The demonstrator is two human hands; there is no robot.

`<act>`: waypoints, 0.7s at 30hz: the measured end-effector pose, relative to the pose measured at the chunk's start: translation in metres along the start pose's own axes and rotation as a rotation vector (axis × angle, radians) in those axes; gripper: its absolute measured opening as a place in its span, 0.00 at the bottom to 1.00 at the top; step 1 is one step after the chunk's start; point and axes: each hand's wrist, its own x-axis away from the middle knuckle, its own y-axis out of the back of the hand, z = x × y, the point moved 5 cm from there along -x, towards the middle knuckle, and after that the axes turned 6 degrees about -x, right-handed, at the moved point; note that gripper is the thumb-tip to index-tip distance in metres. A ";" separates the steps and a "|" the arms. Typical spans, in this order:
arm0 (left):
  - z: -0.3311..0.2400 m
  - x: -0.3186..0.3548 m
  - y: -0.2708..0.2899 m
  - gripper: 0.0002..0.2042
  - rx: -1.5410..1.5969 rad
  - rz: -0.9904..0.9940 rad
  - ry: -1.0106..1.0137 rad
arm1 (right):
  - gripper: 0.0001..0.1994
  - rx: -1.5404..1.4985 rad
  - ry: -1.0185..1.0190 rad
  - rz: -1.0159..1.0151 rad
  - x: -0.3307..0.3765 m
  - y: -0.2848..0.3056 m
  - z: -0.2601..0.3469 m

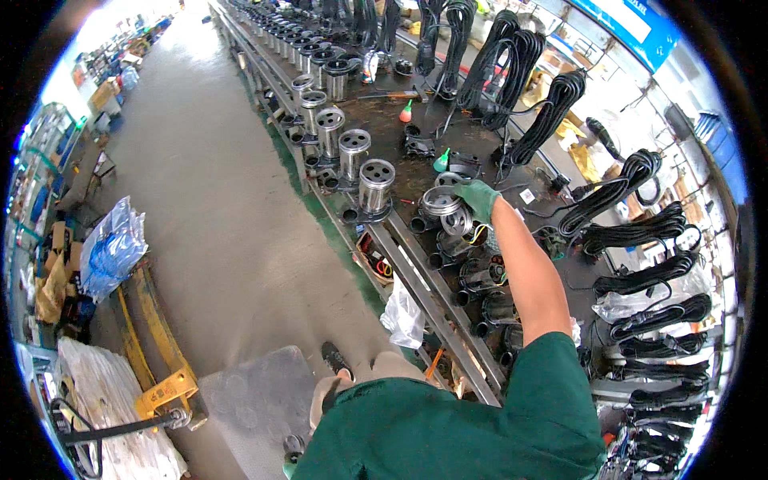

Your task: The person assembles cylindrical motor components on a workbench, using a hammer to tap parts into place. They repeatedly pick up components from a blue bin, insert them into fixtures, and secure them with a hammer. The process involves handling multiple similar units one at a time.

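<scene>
My right hand (478, 200), in a green glove, reaches over the bench with its fingers curled onto the edge of a round, ringed metal part (441, 201). Just below that part shows a silver disc with holes (457, 222), with yellow and white wires beside it. To the left stands an upright silver pump body (376, 185) with a perforated top and a black base. Of my left hand (291, 464) only a bit of green glove shows at the lower edge, beside a small dark and silver object (294, 442); its fingers are hidden.
A row of pump bodies (329, 128) runs along the bench edge. Black cable coils (550, 116) line its far side. Green-tipped (442, 161) and red bottles (406, 112) stand among them. A clear plastic bag (403, 314) hangs at the rail. A yellow pallet jack (166, 392) is left on the floor.
</scene>
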 end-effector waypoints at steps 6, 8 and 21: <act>-0.054 -0.054 0.053 0.12 -0.052 0.058 -0.089 | 0.22 0.592 0.367 -0.365 0.076 0.016 0.037; -0.094 -0.074 0.055 0.12 -0.093 0.097 -0.127 | 0.20 0.708 0.397 -0.482 0.075 0.035 0.006; -0.221 -0.125 0.019 0.09 -0.291 0.166 -0.424 | 0.21 0.902 0.698 -0.533 -0.004 0.008 -0.177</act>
